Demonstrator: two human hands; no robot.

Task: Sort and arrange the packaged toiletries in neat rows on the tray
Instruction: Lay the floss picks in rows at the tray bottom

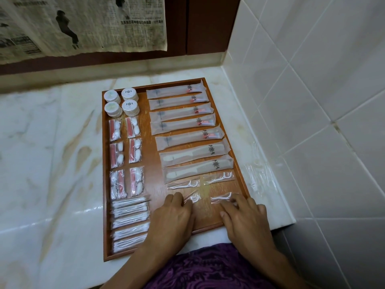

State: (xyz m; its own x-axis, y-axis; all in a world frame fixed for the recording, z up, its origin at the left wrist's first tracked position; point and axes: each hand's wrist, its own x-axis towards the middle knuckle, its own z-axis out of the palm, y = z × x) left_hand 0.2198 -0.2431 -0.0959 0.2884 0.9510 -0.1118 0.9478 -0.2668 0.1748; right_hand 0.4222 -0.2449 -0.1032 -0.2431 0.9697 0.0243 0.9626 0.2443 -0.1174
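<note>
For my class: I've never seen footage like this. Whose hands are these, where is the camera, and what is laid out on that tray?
There is one picture, from a camera worn on a person's head, looking down. The left hand and right hand each touch a clear floss-pick packet near the front of a wooden tray on a marble counter. On the tray: long toothbrush packets, two comb packets, round wrapped stacks, cotton kits and cotton-swab packets. Loose clear wrappers lie beside the tray.
</note>
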